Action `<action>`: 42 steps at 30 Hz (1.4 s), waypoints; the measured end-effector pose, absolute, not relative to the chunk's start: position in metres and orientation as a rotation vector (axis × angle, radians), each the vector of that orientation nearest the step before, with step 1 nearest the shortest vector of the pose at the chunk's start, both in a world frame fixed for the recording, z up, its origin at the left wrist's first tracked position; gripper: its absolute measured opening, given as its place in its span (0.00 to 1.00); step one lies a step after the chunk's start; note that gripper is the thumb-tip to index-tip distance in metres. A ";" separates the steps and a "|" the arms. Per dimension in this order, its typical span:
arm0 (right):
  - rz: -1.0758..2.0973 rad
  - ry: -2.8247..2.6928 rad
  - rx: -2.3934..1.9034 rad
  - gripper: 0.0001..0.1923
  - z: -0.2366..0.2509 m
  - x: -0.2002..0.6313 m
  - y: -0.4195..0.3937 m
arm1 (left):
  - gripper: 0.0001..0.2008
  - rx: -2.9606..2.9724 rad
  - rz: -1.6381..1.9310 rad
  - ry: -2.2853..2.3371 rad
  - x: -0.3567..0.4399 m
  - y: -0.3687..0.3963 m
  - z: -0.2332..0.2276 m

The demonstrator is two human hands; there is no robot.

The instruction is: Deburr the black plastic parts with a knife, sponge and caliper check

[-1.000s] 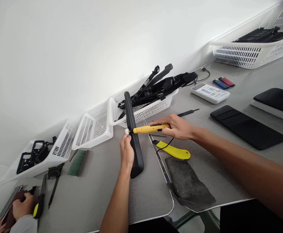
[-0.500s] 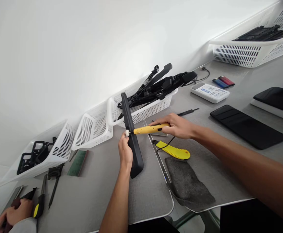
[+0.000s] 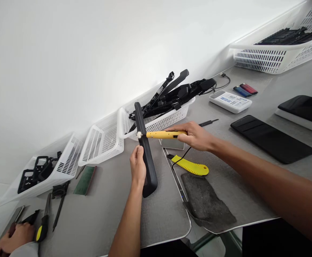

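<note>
My left hand (image 3: 138, 165) is closed around a long black plastic bar (image 3: 149, 167), which it holds tilted above the table. My right hand (image 3: 196, 136) grips a yellow rotary tool (image 3: 161, 135) with a dark cord. Its small round white tip (image 3: 139, 135) is at the bar's left edge, above my left thumb; I cannot tell whether it touches. Below the right hand lie a yellow utility knife (image 3: 192, 165) and a dark grey cloth (image 3: 208, 200).
White baskets of black parts (image 3: 181, 116) (image 3: 260, 59) line the wall beside another white basket (image 3: 102, 144). A black phone (image 3: 272, 139), a white box-like device (image 3: 230, 101) and a green sanding sheet (image 3: 84, 180) lie on the table. Another person's hands (image 3: 19, 235) are at lower left.
The yellow tool and my right hand have moved up along the bar, so the white tip is now farther above my left thumb. My left hand keeps its hold.
</note>
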State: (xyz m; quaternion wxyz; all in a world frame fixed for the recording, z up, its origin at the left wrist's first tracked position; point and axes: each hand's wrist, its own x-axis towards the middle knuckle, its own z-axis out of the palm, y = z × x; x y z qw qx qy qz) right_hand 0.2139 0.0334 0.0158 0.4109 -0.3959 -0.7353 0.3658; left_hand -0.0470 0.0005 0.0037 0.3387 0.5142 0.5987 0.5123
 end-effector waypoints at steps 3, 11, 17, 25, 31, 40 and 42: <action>0.871 -1.775 -1.040 0.28 0.016 0.214 0.033 | 0.22 1.366 1.289 1.527 -0.044 -0.002 0.008; 0.809 -1.600 -1.173 0.29 0.020 0.211 0.030 | 0.24 1.437 1.215 1.438 -0.039 -0.005 0.013; 0.754 -1.519 -1.213 0.29 0.021 0.211 0.030 | 0.25 1.444 1.212 1.428 -0.039 -0.006 0.015; 0.732 -1.500 -1.217 0.30 0.022 0.211 0.029 | 0.26 1.431 1.195 1.408 -0.037 -0.007 0.018; 0.698 -1.481 -1.223 0.32 0.019 0.211 0.031 | 0.26 1.516 1.174 1.359 -0.042 -0.005 0.013; 0.607 -1.487 -1.222 0.31 0.016 0.210 0.034 | 0.24 1.538 1.154 1.349 -0.044 -0.005 0.011; 0.598 -1.485 -1.225 0.31 0.015 0.211 0.034 | 0.24 1.544 1.155 1.353 -0.044 -0.005 0.011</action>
